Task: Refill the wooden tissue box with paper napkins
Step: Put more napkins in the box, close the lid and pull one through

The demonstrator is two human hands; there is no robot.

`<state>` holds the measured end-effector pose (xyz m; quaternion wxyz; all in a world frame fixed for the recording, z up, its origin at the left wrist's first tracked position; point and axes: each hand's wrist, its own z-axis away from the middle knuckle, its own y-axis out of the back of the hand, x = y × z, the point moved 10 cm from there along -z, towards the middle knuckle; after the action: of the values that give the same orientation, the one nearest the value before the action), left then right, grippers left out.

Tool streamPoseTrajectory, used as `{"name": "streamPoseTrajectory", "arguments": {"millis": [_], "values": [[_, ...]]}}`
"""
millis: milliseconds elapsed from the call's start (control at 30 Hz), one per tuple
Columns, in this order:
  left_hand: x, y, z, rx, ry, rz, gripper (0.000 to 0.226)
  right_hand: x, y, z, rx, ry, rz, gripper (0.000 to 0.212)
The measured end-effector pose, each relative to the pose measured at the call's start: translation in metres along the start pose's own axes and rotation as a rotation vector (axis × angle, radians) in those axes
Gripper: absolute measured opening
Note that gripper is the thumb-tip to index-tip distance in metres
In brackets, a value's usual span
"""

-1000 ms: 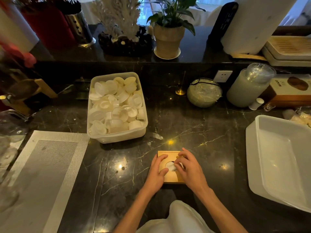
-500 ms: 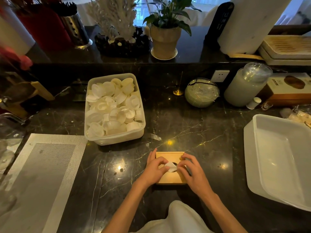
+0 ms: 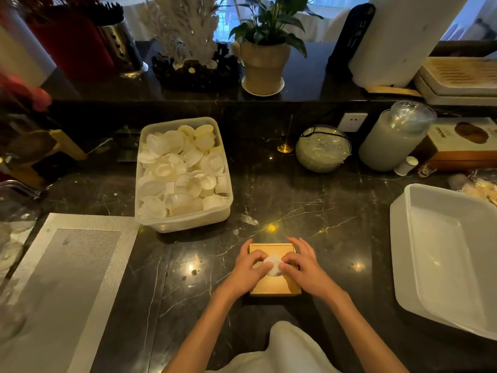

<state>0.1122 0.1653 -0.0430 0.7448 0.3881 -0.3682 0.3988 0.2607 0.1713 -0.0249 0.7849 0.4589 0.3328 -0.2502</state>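
behind both hands (image 3: 277,267), a plastic tub (image 3: 183,175) stands.

Wooden box (image 3: 274,285) sits on dark marble counter (image 3: 309,211), near front edge. Both hands on top of it: left hand (image 3: 246,273) & right hand (image 3: 305,270), fingertips pinching a white napkin (image 3: 273,262) at the box's center hole. Tub (image 3: 185,224) of white lids behind-left, well apart. Empty white tray (image 3: 403,251) far right. Gray mat (image 3: 67,265) at left. Potted plant (image 3: 265,63) on back ledge.
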Motion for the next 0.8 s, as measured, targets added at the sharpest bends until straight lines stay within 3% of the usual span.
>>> {"name": "streamPoseTrajectory", "arguments": {"millis": [300, 800], "values": [[-0.004, -0.001, -0.005, 0.029, 0.016, -0.028, 0.017, 0.001, -0.005, -0.002, -0.02, 0.004, 0.012, 0.021], [0.0, 0.004, 0.002, 0.102, 0.004, 0.079, 0.012, 0.017, -0.011, -0.002, 0.043, -0.021, -0.2, 0.025]]}}
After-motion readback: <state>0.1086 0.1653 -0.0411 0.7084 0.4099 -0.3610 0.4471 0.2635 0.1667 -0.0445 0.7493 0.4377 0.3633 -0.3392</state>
